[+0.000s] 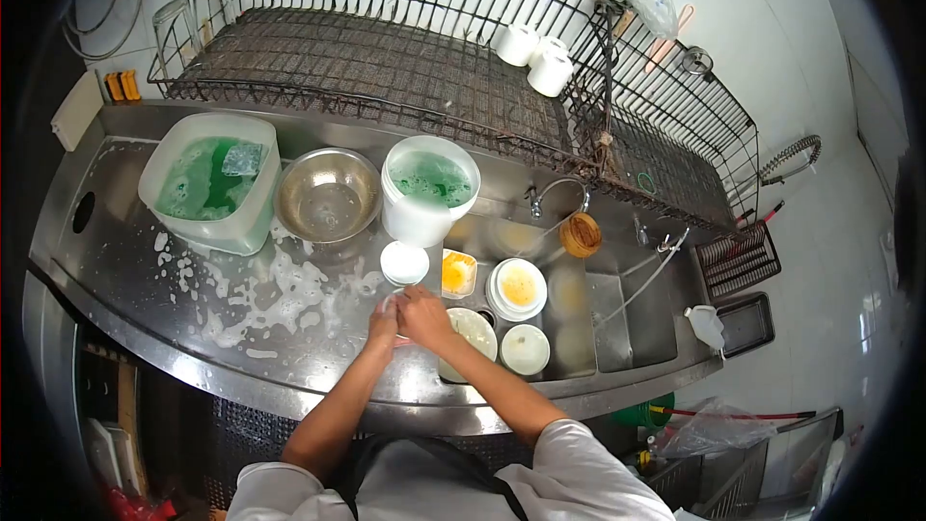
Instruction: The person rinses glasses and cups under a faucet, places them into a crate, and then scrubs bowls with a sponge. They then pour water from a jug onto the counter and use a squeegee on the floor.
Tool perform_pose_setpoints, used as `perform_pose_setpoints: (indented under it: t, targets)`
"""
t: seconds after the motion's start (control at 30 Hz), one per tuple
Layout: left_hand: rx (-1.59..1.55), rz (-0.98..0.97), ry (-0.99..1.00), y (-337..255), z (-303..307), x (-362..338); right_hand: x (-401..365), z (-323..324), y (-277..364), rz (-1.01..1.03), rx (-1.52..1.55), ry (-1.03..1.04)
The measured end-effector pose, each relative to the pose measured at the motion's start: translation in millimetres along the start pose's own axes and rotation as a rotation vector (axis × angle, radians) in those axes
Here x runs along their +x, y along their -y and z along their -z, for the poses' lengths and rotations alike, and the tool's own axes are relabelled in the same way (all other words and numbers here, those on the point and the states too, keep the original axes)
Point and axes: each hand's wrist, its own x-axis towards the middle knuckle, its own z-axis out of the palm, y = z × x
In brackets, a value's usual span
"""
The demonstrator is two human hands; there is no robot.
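My left hand (384, 320) and my right hand (424, 316) are close together over the steel counter's edge by the sink. The fingers of both are bent round something pale and small that I cannot make out. Just beyond them stands a white cup or bowl stack (404, 263). Behind it is a white bucket (418, 225) of green soapy water. In the sink beside my right hand lie a large pale bowl (472, 333), a smaller bowl (525, 349), a stack of white bowls (518, 290) with yellow residue and a square dish (459, 274) with orange residue.
A square tub (207, 183) of green water with a sponge and a metal basin (329, 195) stand on the foamy counter (280, 328). A faucet (564, 185) rises behind the sink. Above hangs a wire rack (386, 48) with white cups (550, 72). A spray bottle (705, 327) is at right.
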Motion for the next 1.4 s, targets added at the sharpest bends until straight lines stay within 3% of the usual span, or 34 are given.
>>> perform_pose_setpoints:
  t: [0.07, 0.1, 0.2, 0.3, 0.4, 0.57, 0.6, 0.63, 0.7, 0.73, 0.8, 0.83, 0.87, 0.9, 0.93, 0.97, 1.03, 1.13, 1.17, 1.2, 1.3, 1.37, 1.4]
  targets:
    - [-0.019, -0.024, -0.002, 2, 20, 29, 6, -7, 18, -0.047, 0.24, -0.009]
    - [-0.03, -0.036, -0.006, 6, 34, 49, 12, 1, 27, -0.089, 0.159, 0.276]
    - [0.002, -0.326, -0.1, 27, 79, 93, 17, 32, 40, 0.286, 0.112, 0.3]
    - [0.176, -0.371, -0.106, 9, 96, 83, 24, 47, 35, 0.438, 0.169, 0.008]
    - [0.246, -0.177, 0.158, -15, 98, 60, 29, 35, 40, 0.163, 0.547, -0.17]
    - [-0.018, -0.079, 0.489, 11, 90, 59, 54, -16, 34, -0.589, 1.784, -0.096]
    - [-0.201, -0.068, 0.406, 10, 83, 55, 52, -22, 36, -0.743, 1.993, -0.102]
    - [-0.385, -0.059, 0.32, 11, 70, 51, 45, -28, 41, -0.703, 2.237, -0.064]
    - [-0.578, -0.074, 0.204, 11, 61, 54, 36, -56, 55, -0.947, 2.262, -0.229]
    - [-0.505, -0.225, 0.153, 14, 62, 59, 33, -70, 57, -1.076, 2.263, -0.312]
    - [-0.346, -0.516, 0.034, 10, 61, 59, 28, -74, 69, -1.054, 2.236, -0.396]
    - [-0.047, -0.612, -0.202, 0, 65, 62, 26, -79, 72, -1.054, 2.221, -0.434]
    - [0.266, -0.894, -0.234, 0, 83, 71, 20, -87, 75, -1.065, 2.207, -0.467]
    - [0.408, -1.051, -0.225, -11, 93, 67, 15, -97, 66, -1.115, 2.191, -0.424]
    - [0.6, -1.056, -0.121, -23, 103, 64, 14, -99, 54, -0.971, 2.098, -0.406]
    - [0.846, -1.093, -0.099, -28, 114, 72, 17, -82, 53, -0.963, 1.862, -0.407]
    - [1.138, -0.971, -0.091, -44, 117, 67, 21, -68, 37, -0.795, 1.378, -0.319]
    - [1.455, -0.933, -0.068, -53, 120, 77, 19, -46, 23, -0.872, 1.547, -0.239]
    - [1.538, -0.917, -0.043, -55, 122, 84, 11, -71, 7, -0.78, 1.454, -0.323]
    - [1.617, -0.899, -0.017, -58, 122, 88, 3, -65, 8, -0.825, 1.535, -0.295]
    - [1.654, -0.939, 0.029, -67, 117, 96, -24, -52, 2, -0.932, 1.734, -0.265]
    - [1.843, -1.049, 0.132, -79, 106, 106, -49, -45, -5, -1.043, 1.795, -0.294]
    - [1.818, -1.173, 0.096, -61, 107, 144, -61, -51, -14, -1.084, 1.867, -0.324]
